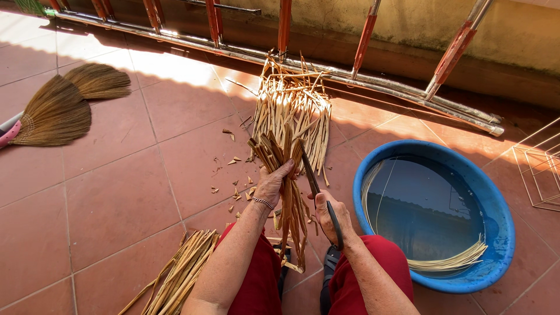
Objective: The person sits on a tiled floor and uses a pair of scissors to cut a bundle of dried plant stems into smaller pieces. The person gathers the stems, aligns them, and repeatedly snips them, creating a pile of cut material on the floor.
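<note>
— What lay at the far left?

— Two straw brooms on the red tile floor, heads fanned out. Nearer, by the person's left knee, lay a loose pile of split strips.

— And the left hand?

— The left hand was wrapped tightly round a bundle of cane strips, held upright in the middle of the scene above the lap, its cut tops just past the fingers. Small offcuts dotted the tiles to its left, and a bigger heap of strips lay farther off by the metal railing.

— The right hand?

— The right hand was closed round the handles of dark scissors, blades pointing up against the bundle; how wide the blades stood I could not tell.

— Farther right?

— A blue basin of water with pale strips soaking at its near edge, then a wire frame.
</note>
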